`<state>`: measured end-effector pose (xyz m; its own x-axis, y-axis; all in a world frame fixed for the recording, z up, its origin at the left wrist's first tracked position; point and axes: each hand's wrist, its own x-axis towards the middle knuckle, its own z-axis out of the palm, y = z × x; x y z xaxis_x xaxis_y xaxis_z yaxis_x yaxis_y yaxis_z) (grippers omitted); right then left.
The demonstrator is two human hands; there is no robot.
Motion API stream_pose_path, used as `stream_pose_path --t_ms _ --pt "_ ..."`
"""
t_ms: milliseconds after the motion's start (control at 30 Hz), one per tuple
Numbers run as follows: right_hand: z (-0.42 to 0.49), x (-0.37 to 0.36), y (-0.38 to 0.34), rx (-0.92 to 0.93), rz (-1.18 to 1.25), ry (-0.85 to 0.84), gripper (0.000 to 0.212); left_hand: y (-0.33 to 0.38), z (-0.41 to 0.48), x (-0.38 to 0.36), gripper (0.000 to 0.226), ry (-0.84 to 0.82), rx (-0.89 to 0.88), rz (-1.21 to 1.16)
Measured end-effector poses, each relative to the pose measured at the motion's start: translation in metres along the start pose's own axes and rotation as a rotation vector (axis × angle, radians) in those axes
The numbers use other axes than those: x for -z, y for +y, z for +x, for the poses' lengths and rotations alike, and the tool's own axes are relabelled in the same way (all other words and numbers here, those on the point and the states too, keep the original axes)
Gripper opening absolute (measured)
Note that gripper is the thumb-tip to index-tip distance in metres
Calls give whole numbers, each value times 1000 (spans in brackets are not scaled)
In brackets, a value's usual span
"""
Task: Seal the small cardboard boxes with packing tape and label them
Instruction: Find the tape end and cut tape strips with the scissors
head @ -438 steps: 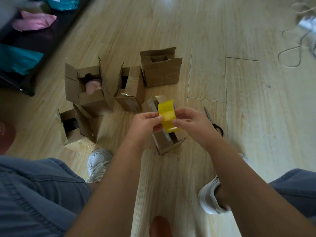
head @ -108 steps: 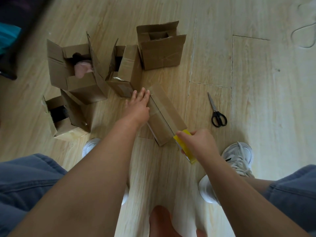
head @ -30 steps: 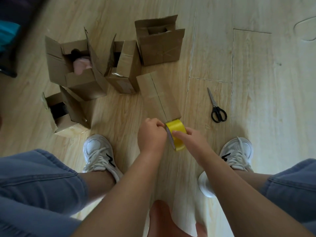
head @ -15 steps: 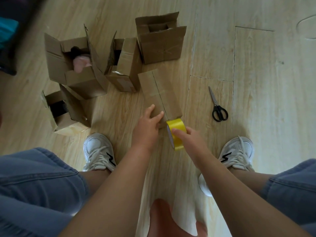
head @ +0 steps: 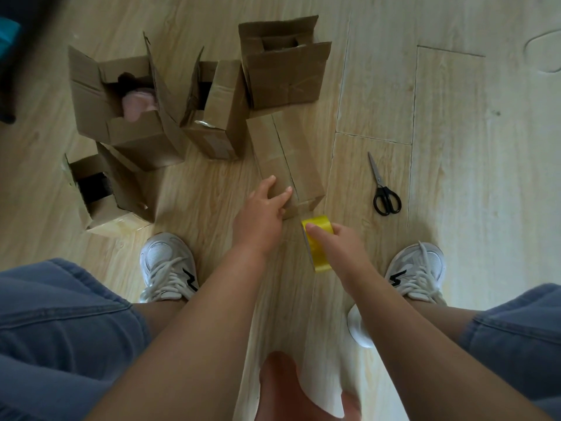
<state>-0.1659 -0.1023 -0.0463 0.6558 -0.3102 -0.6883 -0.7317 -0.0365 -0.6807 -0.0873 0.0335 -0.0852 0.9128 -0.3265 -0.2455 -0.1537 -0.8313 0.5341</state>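
A closed cardboard box (head: 285, 153) lies on the wooden floor between my feet, its top seam running away from me. My left hand (head: 261, 214) rests on its near left corner with straight fingers pressing the top. My right hand (head: 337, 247) grips a yellow roll of packing tape (head: 315, 247) just in front of the box's near end. Whether a tape strip runs from the roll onto the box is unclear.
Several open boxes stand behind and to the left: one with a pink item (head: 121, 107), a narrow one (head: 215, 110), a rear one (head: 282, 62) and a low one (head: 103, 189). Black-handled scissors (head: 384, 189) lie right of the box. My white shoes (head: 167, 265) flank it.
My left hand has slid forward onto the box's near corner and flattened there. My right hand with the tape roll stays at the box's near end.
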Motion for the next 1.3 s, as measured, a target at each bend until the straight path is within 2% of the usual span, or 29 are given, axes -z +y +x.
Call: stream_pose_path --t_ms 100,200,300,367,433,500,533,600,667,733,1000,1200,1300 --pt "3 1 1 7 -18 -3 26 11 -5 0 41 90 0 47" --pt "4 2 3 12 -15 -6 29 22 -15 0 16 231 98 -27" --pt "4 1 4 -2 6 -32 25 31 -15 -4 17 33 389 -217" --pt "3 0 4 -12 26 -65 17 32 -7 -5 19 -123 549 -496" --pt "3 1 4 -15 25 -94 11 33 -1 -4 15 -198 620 -712" --pt "3 0 4 -5 20 -118 8 35 3 -3 11 -216 660 -787" --pt "4 0 5 4 12 -130 7 38 4 -4 2 -213 680 -794" --pt "4 -2 9 19 -33 -154 7 43 6 -4 9 -188 731 -768" --pt "6 -5 14 28 -94 -169 13 48 8 -2 5 -166 764 -687" --pt "9 -6 20 35 -156 -173 23 49 10 -3 17 -154 773 -630" --pt "19 -16 25 133 -485 -98 28 42 7 -11 18 -182 617 -486" --pt "18 -16 20 138 -629 -119 22 39 9 -13 26 -192 619 -468" --pt "20 -16 18 134 -690 -131 22 37 11 -12 18 -215 641 -519"
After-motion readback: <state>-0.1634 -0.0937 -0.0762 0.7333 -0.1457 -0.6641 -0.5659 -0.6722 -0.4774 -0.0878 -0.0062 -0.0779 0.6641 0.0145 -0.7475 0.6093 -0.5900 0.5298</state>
